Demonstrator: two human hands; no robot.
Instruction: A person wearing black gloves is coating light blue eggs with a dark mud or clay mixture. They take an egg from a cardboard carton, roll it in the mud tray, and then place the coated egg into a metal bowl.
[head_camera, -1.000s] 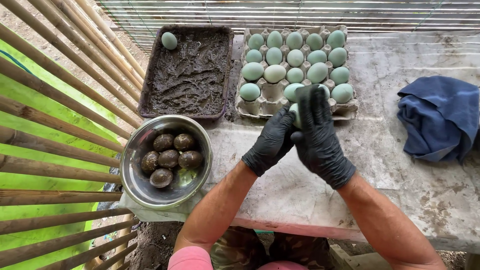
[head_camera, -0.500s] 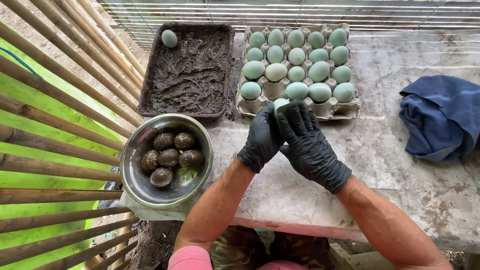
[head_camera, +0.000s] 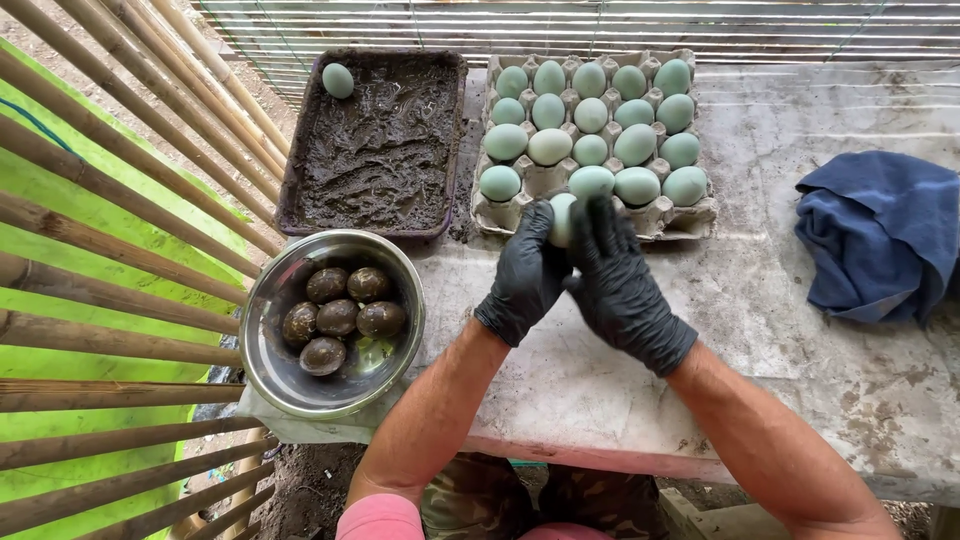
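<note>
hands: left (head_camera: 527, 277) and right (head_camera: 620, 285) both cupping egg (head_camera: 562, 218)
risk: squeezing too hard, likely cracking shell; slick gloves, possibly dropping onto table (head_camera: 800, 330)

Your black-gloved left hand (head_camera: 527, 272) and right hand (head_camera: 622, 285) hold a pale green egg (head_camera: 561, 218); the tray (head_camera: 377, 140) is dark brown, the cloth (head_camera: 880, 235) blue, the bench (head_camera: 800, 330) grey.

The gloved hands cover most of the pale egg (head_camera: 562, 218) near the desk's (head_camera: 820, 390) middle. The blue cloth (head_camera: 880, 235) at the desk's right edge is cut off.
</note>
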